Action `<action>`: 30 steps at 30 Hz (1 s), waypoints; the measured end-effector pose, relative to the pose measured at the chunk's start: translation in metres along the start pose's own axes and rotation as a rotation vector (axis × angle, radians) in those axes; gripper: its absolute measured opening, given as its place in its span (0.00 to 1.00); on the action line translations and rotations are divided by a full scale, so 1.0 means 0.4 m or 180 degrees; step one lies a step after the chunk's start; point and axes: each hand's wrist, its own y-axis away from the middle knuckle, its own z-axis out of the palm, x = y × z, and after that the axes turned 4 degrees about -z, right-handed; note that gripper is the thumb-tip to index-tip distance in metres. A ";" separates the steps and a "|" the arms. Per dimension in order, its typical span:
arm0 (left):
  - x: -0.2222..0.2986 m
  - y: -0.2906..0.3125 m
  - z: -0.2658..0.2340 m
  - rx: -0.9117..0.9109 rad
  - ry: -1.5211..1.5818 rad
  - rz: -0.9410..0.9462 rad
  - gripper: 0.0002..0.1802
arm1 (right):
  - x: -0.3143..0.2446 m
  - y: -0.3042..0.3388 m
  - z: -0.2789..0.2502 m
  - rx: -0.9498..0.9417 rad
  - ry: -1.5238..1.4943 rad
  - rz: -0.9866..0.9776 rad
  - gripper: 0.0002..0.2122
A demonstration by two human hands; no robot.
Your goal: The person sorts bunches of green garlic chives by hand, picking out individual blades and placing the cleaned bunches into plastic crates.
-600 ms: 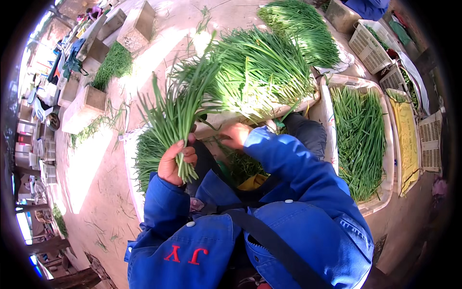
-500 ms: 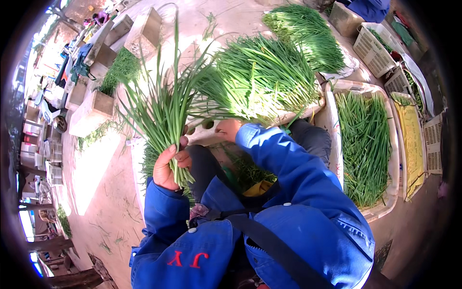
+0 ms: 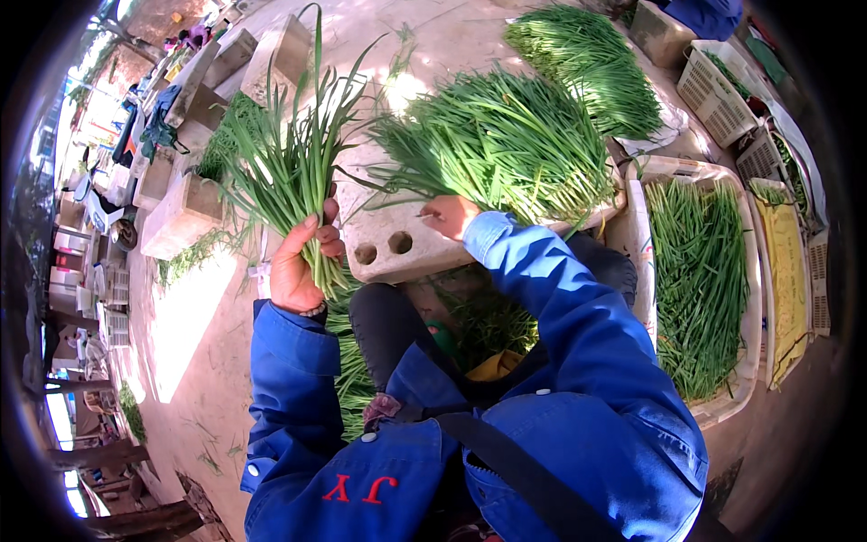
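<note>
My left hand (image 3: 298, 262) is closed round the lower stalks of a bunch of garlic chives (image 3: 293, 167), whose long leaves fan upward and outward. My right hand (image 3: 449, 217) is just above a pale concrete block (image 3: 406, 262) with two round holes in its side. Its fingers are pinched together, and whatever is between them is too small to make out. Right beside that hand, a large heap of garlic chives (image 3: 515, 144) covers the block's right part, cut ends toward the right.
Another chive pile (image 3: 587, 68) lies behind on the ground. To the right stands a pale crate (image 3: 750, 361) filled with chives, then a yellow sack (image 3: 784, 280). White baskets (image 3: 713, 90) sit at far right; concrete blocks (image 3: 185, 217) at left. Loose greens lie between my legs.
My left hand has lifted the bunch slightly up and left, away from my lap. My right hand has shifted a little right, and more of the block shows between the hands.
</note>
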 end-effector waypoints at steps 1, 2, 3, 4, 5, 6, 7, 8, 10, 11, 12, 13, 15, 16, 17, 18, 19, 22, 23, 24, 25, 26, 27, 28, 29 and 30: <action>-0.005 -0.015 0.006 -0.0023 -0.0001 -0.0071 0.32 | 0.033 -0.001 0.050 -0.0179 0.0367 -0.0548 0.15; -0.005 -0.025 0.009 -0.0020 -0.0017 -0.0101 0.32 | 0.030 -0.008 0.090 -0.0474 0.0590 -0.0648 0.18; -0.009 -0.029 0.012 0.0012 -0.0111 -0.0076 0.32 | 0.020 -0.034 0.108 -0.1010 0.0851 -0.0628 0.19; -0.010 -0.032 0.011 -0.0009 -0.0104 -0.0141 0.30 | 0.025 -0.048 0.114 -0.0924 0.0918 -0.0781 0.20; -0.010 -0.035 0.012 -0.0029 -0.0096 -0.0206 0.29 | 0.035 -0.063 0.119 -0.0838 0.0984 -0.0935 0.20; -0.008 -0.032 0.013 0.0025 -0.0146 -0.0225 0.30 | 0.052 -0.092 0.124 -0.0516 0.1242 -0.0814 0.21; -0.012 -0.028 0.015 0.0062 -0.0188 -0.0246 0.30 | 0.080 -0.115 0.118 -0.0216 0.1494 -0.0655 0.21; -0.011 -0.028 0.008 0.0092 -0.0287 -0.0243 0.30 | 0.120 -0.138 0.095 0.0091 0.1310 -0.0314 0.21; -0.015 -0.033 -0.006 0.0187 -0.0411 -0.0251 0.30 | 0.185 -0.184 0.055 0.1135 0.0708 0.0246 0.21; -0.014 -0.026 -0.019 0.0293 -0.0428 -0.0205 0.31 | 0.148 -0.200 0.025 0.1049 0.0189 0.0730 0.18; -0.017 -0.030 -0.025 0.0346 -0.0442 -0.0206 0.32 | 0.139 -0.196 0.003 0.0857 -0.0028 0.0959 0.17; -0.018 -0.036 -0.036 0.0397 -0.0441 -0.0217 0.32 | 0.122 -0.193 -0.013 0.0642 -0.0259 0.1167 0.17; -0.011 -0.057 -0.056 0.0518 -0.0459 -0.0213 0.31 | 0.071 -0.162 -0.048 -0.0239 -0.1585 0.0902 0.20; -0.012 -0.081 -0.061 0.0431 -0.0453 -0.0265 0.30 | 0.057 -0.134 -0.062 -0.0650 -0.2196 0.0790 0.21; -0.013 -0.103 -0.060 0.0423 -0.0509 -0.0279 0.30 | 0.052 -0.109 -0.046 -0.1027 -0.3296 0.0766 0.26; -0.005 -0.113 -0.064 0.0364 -0.0581 -0.0339 0.30 | -0.022 -0.078 -0.071 -0.1404 -0.3821 0.0474 0.30; -0.006 -0.133 -0.065 0.0252 -0.0632 -0.0441 0.29 | -0.049 -0.059 -0.070 -0.1630 -0.4363 0.0163 0.30; -0.034 -0.179 -0.081 0.0229 -0.1583 -0.0276 0.23 | -0.097 -0.121 -0.035 -0.1551 -0.4866 0.0058 0.28; -0.049 -0.187 -0.090 0.0247 -0.1757 -0.0350 0.21 | -0.082 -0.163 -0.034 -0.1562 -0.4999 0.0117 0.28; -0.058 -0.179 -0.097 0.0172 -0.1925 -0.0271 0.19 | -0.102 -0.192 -0.051 -0.1202 -0.5161 -0.0616 0.27; -0.064 -0.175 -0.091 0.0080 -0.2173 -0.0178 0.19 | -0.176 -0.194 -0.107 -0.1088 -0.5431 -0.0429 0.26; -0.062 -0.179 -0.104 0.0025 -0.2273 -0.0184 0.19 | -0.211 -0.205 -0.134 -0.0737 -0.5417 -0.0474 0.25; -0.063 -0.194 -0.121 -0.0066 -0.2353 -0.0198 0.19 | -0.228 -0.218 -0.159 -0.0362 -0.5361 -0.0504 0.24; -0.062 -0.208 -0.132 -0.0100 -0.2504 -0.0189 0.19 | -0.235 -0.225 -0.178 -0.0226 -0.5119 -0.0581 0.24; -0.059 -0.223 -0.141 -0.0132 -0.2655 -0.0177 0.19 | -0.241 -0.233 -0.195 -0.0099 -0.4874 -0.0657 0.24; -0.052 -0.236 -0.151 -0.0153 -0.2820 -0.0155 0.19 | -0.247 -0.239 -0.203 0.0014 -0.4639 -0.0748 0.24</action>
